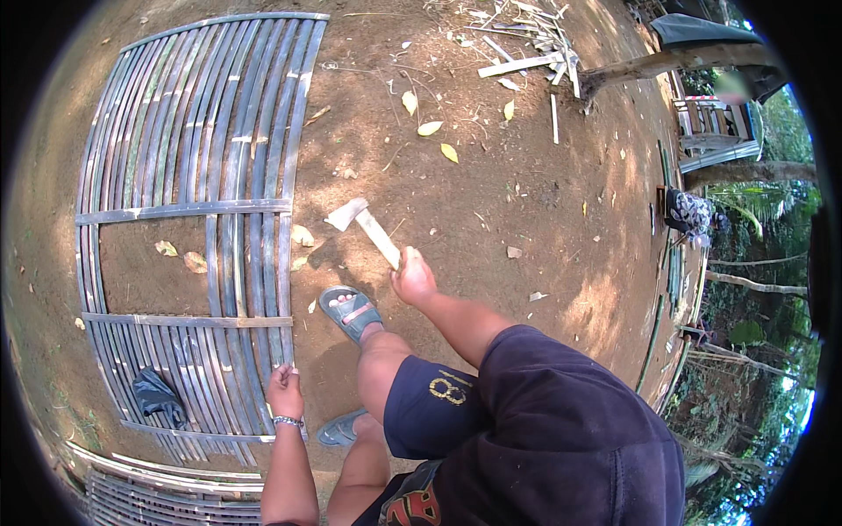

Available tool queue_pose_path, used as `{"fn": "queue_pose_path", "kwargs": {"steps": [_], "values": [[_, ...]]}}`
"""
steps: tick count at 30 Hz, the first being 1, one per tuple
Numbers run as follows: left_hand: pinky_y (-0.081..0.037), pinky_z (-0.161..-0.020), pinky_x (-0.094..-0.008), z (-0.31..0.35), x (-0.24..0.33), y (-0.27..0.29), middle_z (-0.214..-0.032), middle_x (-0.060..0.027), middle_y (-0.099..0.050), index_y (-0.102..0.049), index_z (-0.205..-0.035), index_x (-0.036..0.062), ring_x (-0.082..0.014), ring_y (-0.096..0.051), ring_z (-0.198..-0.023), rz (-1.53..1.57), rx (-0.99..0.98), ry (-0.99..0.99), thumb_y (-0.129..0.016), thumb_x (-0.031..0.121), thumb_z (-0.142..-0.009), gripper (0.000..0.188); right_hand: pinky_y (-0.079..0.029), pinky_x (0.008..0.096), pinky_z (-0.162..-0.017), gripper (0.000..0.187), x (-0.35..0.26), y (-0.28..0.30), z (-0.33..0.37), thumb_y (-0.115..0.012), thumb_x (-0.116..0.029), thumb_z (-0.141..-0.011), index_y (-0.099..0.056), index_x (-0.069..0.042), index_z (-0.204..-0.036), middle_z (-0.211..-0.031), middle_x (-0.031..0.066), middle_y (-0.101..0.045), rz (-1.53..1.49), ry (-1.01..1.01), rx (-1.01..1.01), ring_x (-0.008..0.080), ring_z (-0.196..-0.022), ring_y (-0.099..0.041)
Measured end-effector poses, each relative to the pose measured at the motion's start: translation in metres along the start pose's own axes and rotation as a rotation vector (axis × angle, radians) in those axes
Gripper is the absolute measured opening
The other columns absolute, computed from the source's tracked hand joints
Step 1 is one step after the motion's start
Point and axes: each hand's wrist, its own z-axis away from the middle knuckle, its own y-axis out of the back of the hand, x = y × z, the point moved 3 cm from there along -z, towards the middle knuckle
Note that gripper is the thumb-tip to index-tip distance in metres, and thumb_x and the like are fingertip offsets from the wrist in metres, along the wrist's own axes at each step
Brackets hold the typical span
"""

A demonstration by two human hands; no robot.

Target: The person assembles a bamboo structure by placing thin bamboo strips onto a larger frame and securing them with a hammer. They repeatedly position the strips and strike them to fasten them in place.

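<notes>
My right hand [413,278] is wrapped round the pale wooden handle of a hatchet [377,237]. Its head points left and hangs above the dirt beside the panel. A bamboo slat panel [184,210] lies on the ground to my left, its long strips joined by crosspieces, with an open gap in its middle part. At the panel's near right edge, my left hand [285,393] is closed on the outermost bamboo slat; the fingers partly hide the grip. A chain bracelet [287,421] circles that wrist.
A black plastic bag [159,399] lies on the panel. Another slatted panel [167,495] is at the lower left. Split bamboo scraps [544,44] are heaped near a tree trunk [675,63]. A person [693,215] is at the far right. My sandalled foot [351,311] stands beside the panel.
</notes>
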Motion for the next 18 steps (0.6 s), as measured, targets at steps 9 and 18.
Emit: {"fn": "queue_pose_path", "kwargs": {"steps": [9,18], "values": [[-0.042,-0.11,-0.0413,0.055,0.257,-0.082,-0.15,-0.0172,-0.056,-0.027,-0.162,0.0022,-0.024,-0.055,-0.134,0.557,-0.294,-0.052,-0.063,0.031,-0.103,0.075,-0.05,0.0509,-0.102,0.054,-0.114,0.109,0.094,-0.076,-0.021,-0.088,-0.047,-0.006,-0.131,-0.124,0.0214,-0.056,-0.296,0.326,-0.338,0.0423,-0.118,-0.059],[-0.057,-0.081,-0.0385,0.038,0.272,-0.158,-0.092,-0.0061,-0.063,-0.045,-0.148,0.0067,-0.0208,-0.065,-0.084,0.777,-0.105,0.045,-0.063,0.017,-0.102,0.05,-0.048,0.0495,-0.106,0.062,0.006,0.219,-0.004,-0.073,-0.043,-0.091,-0.052,-0.005,-0.136,-0.135,0.0229,-0.055,-0.154,0.568,-0.593,0.0435,-0.125,-0.057]]}}
